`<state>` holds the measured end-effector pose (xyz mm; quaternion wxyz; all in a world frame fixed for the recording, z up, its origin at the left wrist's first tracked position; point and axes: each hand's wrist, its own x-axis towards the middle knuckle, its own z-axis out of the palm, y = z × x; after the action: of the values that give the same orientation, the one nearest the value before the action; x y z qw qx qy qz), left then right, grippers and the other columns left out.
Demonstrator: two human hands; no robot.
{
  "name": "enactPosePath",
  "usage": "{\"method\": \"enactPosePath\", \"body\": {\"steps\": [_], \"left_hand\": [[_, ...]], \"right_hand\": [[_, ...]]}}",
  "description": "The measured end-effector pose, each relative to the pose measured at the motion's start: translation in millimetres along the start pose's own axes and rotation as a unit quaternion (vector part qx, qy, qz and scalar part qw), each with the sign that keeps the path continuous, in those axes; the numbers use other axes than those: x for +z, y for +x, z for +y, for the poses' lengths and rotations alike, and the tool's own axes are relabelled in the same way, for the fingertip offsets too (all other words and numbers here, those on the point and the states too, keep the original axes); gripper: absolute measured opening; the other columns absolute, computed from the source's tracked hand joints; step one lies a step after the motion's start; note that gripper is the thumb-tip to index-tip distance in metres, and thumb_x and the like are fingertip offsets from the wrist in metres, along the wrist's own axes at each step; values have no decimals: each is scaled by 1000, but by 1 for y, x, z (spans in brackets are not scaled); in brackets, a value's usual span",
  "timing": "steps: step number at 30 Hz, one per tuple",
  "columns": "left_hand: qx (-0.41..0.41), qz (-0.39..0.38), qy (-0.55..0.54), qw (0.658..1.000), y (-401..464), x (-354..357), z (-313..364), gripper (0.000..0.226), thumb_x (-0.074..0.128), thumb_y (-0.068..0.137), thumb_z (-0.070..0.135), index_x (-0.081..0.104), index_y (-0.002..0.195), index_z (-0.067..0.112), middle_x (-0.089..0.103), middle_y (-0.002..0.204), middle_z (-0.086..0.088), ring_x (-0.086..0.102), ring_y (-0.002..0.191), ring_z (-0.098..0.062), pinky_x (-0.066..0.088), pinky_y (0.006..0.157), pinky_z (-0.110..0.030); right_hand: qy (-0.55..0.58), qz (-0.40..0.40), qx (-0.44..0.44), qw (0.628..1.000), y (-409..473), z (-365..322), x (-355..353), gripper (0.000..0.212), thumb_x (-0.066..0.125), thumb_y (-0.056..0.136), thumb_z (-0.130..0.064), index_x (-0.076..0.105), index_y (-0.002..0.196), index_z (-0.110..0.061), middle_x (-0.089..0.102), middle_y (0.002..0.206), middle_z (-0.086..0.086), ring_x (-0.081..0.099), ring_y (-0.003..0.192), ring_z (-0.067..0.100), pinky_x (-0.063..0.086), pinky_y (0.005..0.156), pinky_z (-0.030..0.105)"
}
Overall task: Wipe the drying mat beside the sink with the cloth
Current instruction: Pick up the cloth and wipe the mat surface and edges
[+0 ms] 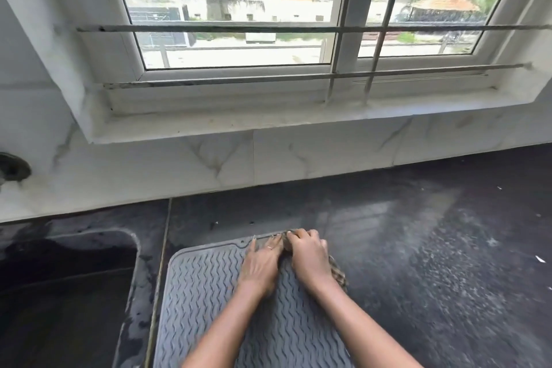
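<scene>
A grey drying mat [203, 284] with a wavy ribbed pattern lies on the dark counter, just right of the sink. Both my hands press down at the mat's far right corner. My right hand [309, 258] lies flat on a brownish checked cloth [339, 273], which shows at the hand's right side and by the fingertips. My left hand [263, 263], a ring on one finger, rests flat beside it, fingers spread, touching the mat and the cloth's left edge. Most of the cloth is hidden under my hands.
A dark sink basin [59, 293] sits at the lower left. The black speckled counter [448, 248] stretches to the right, with wet streaks. White marble wall tiles [298, 155] and a window ledge [268, 119] with metal bars rise behind.
</scene>
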<state>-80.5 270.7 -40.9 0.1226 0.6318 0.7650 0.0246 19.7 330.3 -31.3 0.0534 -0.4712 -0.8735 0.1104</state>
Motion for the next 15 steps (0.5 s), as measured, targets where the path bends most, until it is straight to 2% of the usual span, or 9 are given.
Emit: {"method": "enactPosePath", "body": {"steps": [5,12,15], "left_hand": [[-11,8,44,999,0,1,4,75,41,89,-1,6,152,15,10,161,0,12,147,-13,-1,121,-41],[-23,4,53,998,4,3,8,62,26,95,1,7,152,15,10,161,-1,14,147,-13,-2,119,-39],[-12,20,56,998,1,0,12,60,27,95,1,9,152,13,13,160,-3,17,146,-15,-3,119,-41]], "right_hand": [[-19,-26,8,999,-10,-6,-15,29,35,93,-6,61,106,-11,55,124,6,42,116,31,36,93,43],[-32,-89,40,995,-56,3,-21,26,49,85,-1,61,107,-10,58,122,8,47,117,31,39,97,43],[53,-109,85,989,-56,13,-31,27,54,85,-6,66,106,-16,65,117,10,57,114,30,46,93,36]]}}
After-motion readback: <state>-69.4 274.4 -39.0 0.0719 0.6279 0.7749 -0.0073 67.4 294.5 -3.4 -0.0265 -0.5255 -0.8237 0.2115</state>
